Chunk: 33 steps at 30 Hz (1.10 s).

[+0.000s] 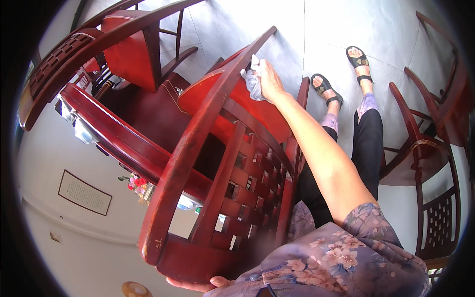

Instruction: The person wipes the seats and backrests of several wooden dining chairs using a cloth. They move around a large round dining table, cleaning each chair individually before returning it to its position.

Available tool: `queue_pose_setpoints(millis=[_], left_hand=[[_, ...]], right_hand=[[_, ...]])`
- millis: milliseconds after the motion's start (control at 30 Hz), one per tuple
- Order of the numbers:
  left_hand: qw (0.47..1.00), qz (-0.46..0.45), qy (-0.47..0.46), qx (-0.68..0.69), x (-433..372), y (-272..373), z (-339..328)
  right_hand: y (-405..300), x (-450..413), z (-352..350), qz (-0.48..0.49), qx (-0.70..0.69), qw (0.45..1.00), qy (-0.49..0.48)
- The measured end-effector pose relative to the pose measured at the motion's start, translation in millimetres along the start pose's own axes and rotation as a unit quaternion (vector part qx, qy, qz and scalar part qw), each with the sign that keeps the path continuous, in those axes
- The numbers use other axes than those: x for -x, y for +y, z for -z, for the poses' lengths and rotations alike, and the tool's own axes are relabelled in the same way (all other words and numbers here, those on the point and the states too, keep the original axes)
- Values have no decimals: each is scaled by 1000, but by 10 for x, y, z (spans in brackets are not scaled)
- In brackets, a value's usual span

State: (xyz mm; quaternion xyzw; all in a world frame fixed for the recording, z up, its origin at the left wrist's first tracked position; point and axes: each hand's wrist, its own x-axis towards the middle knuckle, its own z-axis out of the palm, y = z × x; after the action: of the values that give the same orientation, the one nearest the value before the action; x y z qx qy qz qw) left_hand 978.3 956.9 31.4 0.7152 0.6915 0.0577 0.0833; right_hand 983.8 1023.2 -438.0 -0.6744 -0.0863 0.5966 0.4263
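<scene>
A red-brown wooden chair [202, 143] with a woven-slat backrest [243, 189] stands before me on the left. My left hand [195, 284] is at the bottom edge of the picture, fingers and thumb around the top rail [200, 261] of the backrest; the rest of it is hidden. Reaching down past the seat [265, 117], my right hand [271, 82] grips a crumpled whitish cloth [253, 84]. The cloth is close against the lower part of the chair's long side post [256, 47]; whether it touches there, I cannot tell.
A dark red table [122, 128] with a rounded rim stands behind the chair, with a flower arrangement [139, 183] beyond. Another red chair [128, 55] is at upper left. More wooden chairs [430, 159] stand on the right. My sandalled feet [328, 87] are on the grey tiled floor [241, 18].
</scene>
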Motion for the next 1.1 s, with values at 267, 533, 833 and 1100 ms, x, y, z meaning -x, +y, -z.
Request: queue_pose_setpoints(millis=[267,533,833,1100], left_hand=[[1000,-6,-23,3,-60,-18,32],[1000,-13,-27,-1,-45,-71,8],[999,-27,-39,2,-59,-57,104],[998,-37,-43,28,-42,-98,152]], right_hand=[[1303,1218,322,-9,107,992,69],[713,913,8,116,108,957,242],[272,1051,357,209,98,972,33],[609,1987,859,-12,-4,999,-42]])
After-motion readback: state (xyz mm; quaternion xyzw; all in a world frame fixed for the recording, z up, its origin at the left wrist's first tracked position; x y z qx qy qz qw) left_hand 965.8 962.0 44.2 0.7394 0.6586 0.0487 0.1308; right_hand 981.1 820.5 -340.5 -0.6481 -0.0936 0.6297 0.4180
